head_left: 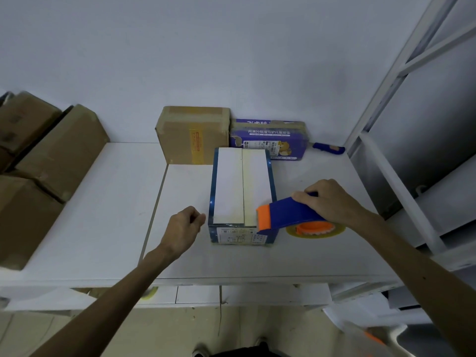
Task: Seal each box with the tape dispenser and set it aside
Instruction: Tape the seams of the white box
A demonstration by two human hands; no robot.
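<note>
Tape dispenser [291,215], gripped by right hand [329,199], meets near end of box [229,186].

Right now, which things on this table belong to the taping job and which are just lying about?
In the job: tape dispenser, gripped by the right hand; blue box; left hand beside it.
Lying about: brown box, purple box, blue knife at the back; brown cartons at left.
</note>
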